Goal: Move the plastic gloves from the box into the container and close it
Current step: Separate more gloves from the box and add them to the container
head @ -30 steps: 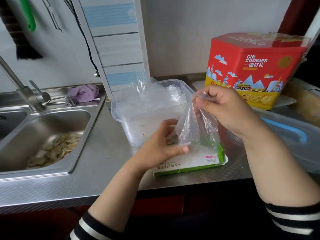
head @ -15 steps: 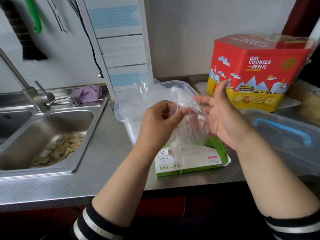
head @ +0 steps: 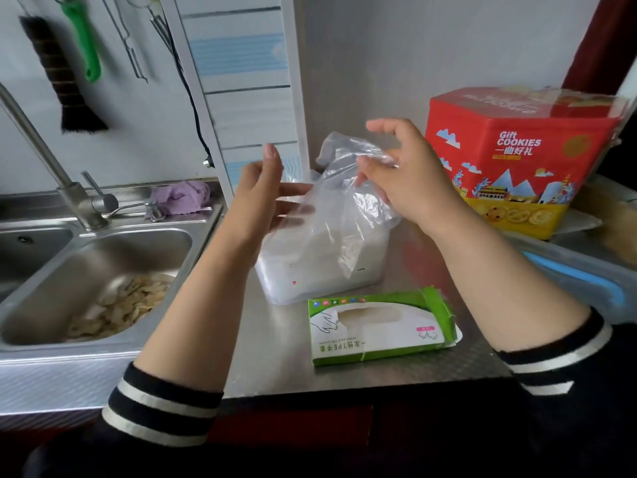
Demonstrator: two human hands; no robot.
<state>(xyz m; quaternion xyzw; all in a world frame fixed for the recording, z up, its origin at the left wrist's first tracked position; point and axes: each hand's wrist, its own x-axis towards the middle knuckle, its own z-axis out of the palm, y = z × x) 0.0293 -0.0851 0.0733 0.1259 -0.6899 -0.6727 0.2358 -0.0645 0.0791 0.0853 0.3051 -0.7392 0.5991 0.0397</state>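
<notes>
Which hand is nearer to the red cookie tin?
The right hand. It is beside the red cookie tin, just left of it, touching the plastic gloves. The left hand is farther, beyond the gloves.

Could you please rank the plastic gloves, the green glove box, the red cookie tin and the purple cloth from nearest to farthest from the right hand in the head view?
From the right hand:
1. Plastic gloves: touching its fingers, above the container.
2. Red cookie tin: just to its right, by the wall.
3. Green glove box: below it, at the counter's front edge.
4. Purple cloth: far left, behind the sink.
</notes>
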